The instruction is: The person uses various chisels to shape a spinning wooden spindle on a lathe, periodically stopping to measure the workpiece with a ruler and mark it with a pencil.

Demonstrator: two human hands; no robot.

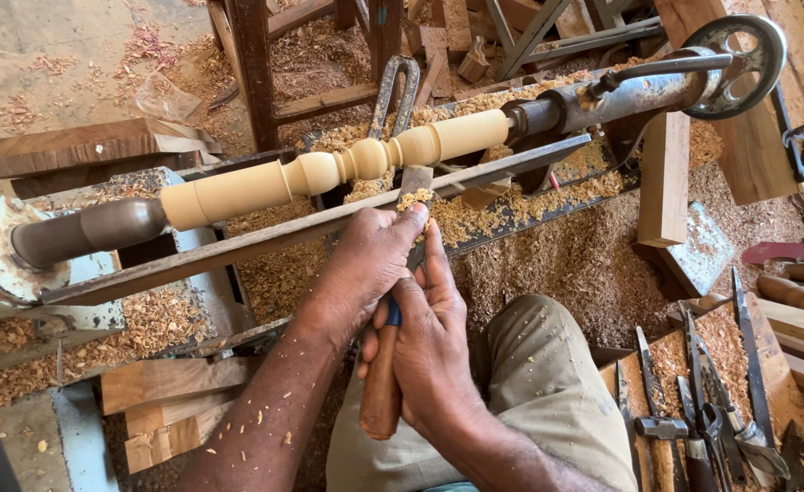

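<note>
both hands, left and right, grasp a chisel on the rest; steady pressure on the spindle seems wise.

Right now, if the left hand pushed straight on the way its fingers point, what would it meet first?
Probably the long metal tool rest, which the left hand already presses near; just beyond lies the pale turned wooden spindle. Depth is hard to judge.

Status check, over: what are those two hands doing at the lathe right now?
Left hand pressing chisel on tool rest. Right hand gripping its wooden handle. Blade tip at turned spindle. Shavings around, nothing blocking.
</note>
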